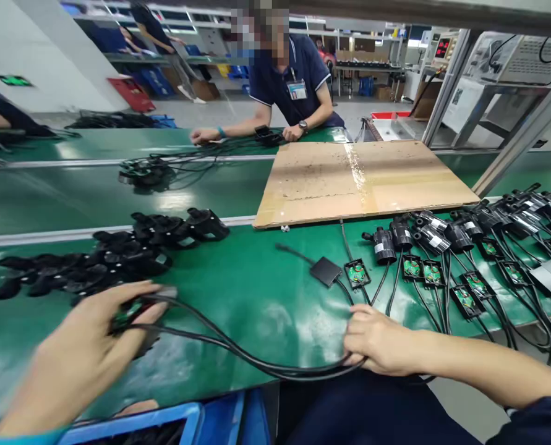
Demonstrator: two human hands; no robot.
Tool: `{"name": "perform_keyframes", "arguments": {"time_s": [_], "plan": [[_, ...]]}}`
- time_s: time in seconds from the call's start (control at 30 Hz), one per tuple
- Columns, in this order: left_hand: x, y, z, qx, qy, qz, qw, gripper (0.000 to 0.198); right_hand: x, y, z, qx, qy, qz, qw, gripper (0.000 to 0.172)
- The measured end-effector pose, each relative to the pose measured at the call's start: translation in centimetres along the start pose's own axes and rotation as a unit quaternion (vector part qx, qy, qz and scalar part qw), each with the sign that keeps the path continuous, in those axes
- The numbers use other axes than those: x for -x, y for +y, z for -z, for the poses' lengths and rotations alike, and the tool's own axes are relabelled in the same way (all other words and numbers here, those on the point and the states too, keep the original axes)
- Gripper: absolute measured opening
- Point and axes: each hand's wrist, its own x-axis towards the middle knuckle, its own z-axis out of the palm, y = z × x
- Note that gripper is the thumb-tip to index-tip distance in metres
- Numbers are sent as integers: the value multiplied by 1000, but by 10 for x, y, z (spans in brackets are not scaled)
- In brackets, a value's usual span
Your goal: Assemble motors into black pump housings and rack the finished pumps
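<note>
My left hand is closed around a small black box with a green circuit board, partly hidden by the fingers. Black cables run from it across to my right hand, which is wrapped around them near the front edge of the green table. Just beyond the right hand lie a closed black box and an open box with a green board, their cables leading down toward that hand. Left of centre, black cylindrical housings lie in a heap behind my left hand.
More black cylinders and open board boxes with cables fill the right side. A cardboard sheet lies ahead. Across the line a person handles cables beside a bundle. Below sits a blue crate. A metal post stands right.
</note>
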Motion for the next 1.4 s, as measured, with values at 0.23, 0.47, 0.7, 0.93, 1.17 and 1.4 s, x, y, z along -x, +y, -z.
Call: {"name": "perform_keyframes", "arguments": {"time_s": [0.23, 0.47, 0.7, 0.93, 1.17, 1.4], "plan": [[-54, 55, -87, 114, -85, -80, 987, 44, 63, -25, -18, -21, 20, -1, 1000, 43], [-74, 82, -117, 48, -174, -133, 975, 52, 13, -9, 4, 57, 121, -140, 981, 43], [-68, 84, -113, 44, -188, -120, 974, 68, -62, 29, -7, 145, 50, -216, 964, 49], [-43, 65, -89, 125, -139, -56, 981, 81, -55, 37, 6, 143, 71, -250, 955, 39], [-23, 44, -87, 133, -142, 9, 981, 79, -47, 33, 4, 190, 49, -259, 946, 20], [-28, 58, -100, 155, -162, -23, 974, 65, -24, 28, 19, 321, 50, -199, 924, 13]]}}
